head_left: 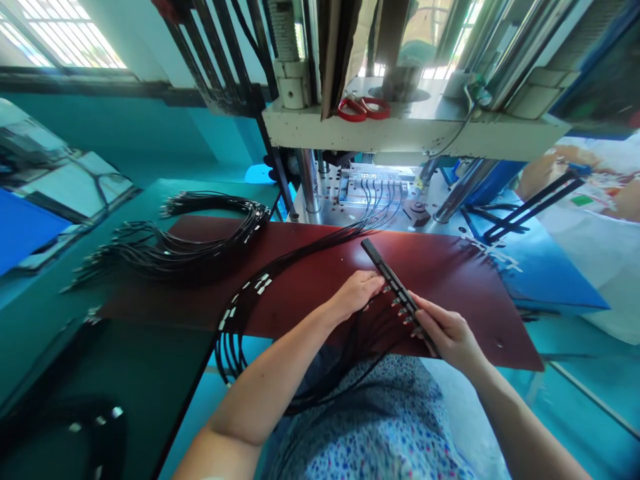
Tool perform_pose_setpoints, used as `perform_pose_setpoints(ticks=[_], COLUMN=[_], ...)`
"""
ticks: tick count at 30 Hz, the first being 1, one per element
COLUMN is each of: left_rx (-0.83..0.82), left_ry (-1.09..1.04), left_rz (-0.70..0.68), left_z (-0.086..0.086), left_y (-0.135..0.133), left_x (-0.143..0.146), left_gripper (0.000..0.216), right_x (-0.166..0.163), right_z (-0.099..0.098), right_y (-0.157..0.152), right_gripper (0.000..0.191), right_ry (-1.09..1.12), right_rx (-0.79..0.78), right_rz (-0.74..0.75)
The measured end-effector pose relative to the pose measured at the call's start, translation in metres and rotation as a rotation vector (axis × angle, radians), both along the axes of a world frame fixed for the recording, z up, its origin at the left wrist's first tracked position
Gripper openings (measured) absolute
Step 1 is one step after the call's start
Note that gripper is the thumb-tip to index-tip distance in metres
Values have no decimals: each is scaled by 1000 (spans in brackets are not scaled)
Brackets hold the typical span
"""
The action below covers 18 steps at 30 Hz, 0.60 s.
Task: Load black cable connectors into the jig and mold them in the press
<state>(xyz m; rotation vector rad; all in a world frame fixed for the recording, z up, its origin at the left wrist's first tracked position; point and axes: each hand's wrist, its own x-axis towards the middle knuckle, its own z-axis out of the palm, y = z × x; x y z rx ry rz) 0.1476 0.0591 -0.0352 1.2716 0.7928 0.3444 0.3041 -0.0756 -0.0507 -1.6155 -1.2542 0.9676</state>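
My right hand (pixel 449 332) grips the lower end of a long dark bar (pixel 396 283), held tilted above the brown board. Along the bar's near edge sits a row of small metallic cable ends. My left hand (pixel 357 293) is closed in a pinch at the bar's left side, on the end of a black cable; the fingertips are partly hidden. Black cables (pixel 345 373) hang from the bar over my lap. Another run of black cables (pixel 295 255) with white labels crosses the board to the metal mold (pixel 373 187) in the press.
The brown board (pixel 470 293) spans the front of the press. Bundled black cables (pixel 200 257) lie at its left. Red-handled scissors (pixel 364 109) rest on the press's crossbeam (pixel 310 133). Steel columns (pixel 309 180) flank the mold. White plastic scraps (pixel 495 252) lie at the right.
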Motion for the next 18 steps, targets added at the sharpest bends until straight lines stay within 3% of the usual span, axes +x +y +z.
perform_pose_setpoints(ticks=[3,6,10,13,16,18], left_rx=[86,78,-296,-505,-467,-388], left_ry=[-24,-77,-338,-553,-597,-524], left_rz=[-42,72,220,393,629,629], left_z=[2,11,22,17,5,0], left_y=[5,12,14,5,-6,-9], left_x=[-8,-25,-38,-28,-12,-6], left_gripper=[32,37,39,35,32,28], right_x=[-1,-1,2,2,1,1], right_z=[1,0,-4,-5,-3,-1], right_y=[-1,-2,-2,-2,-2,-2], right_gripper=[49,51,54,52,50,49], right_ry=[33,105,142,128,127,117], right_rx=[-25,-37,-31,-38,-37,-34], right_rz=[-13,-79,-114,-89,-86,-74])
